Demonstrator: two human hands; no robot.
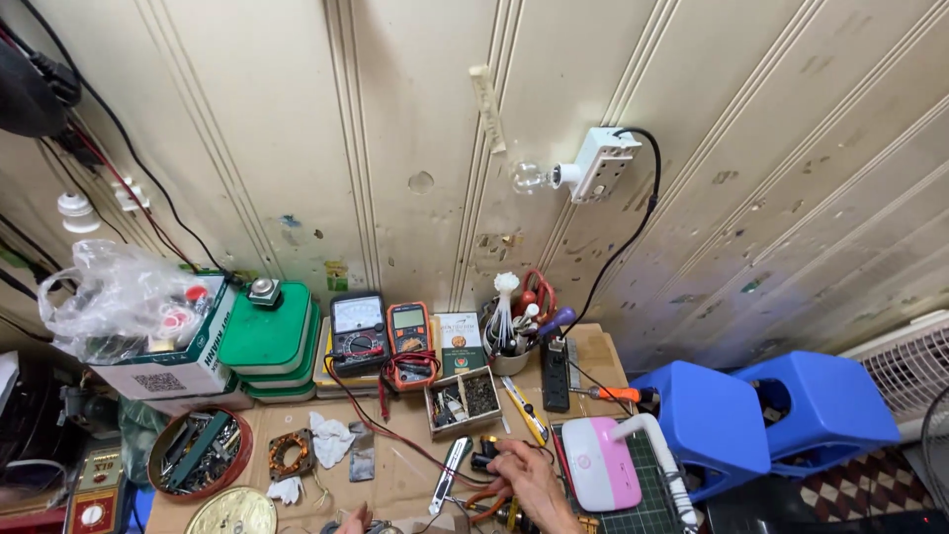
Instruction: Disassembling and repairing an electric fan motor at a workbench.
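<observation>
Step in hand: right hand [529,475] gripped a small black part [484,457] low on the tabletop [395,475], probably positioning it.
Left hand [353,520]: only fingertips showed; open or closed, cannot tell.
Next move: likely needs steady, fine grip.
Hidden: work below the hands was cut off; part's kind unclear beside the red pliers [484,506].
</observation>
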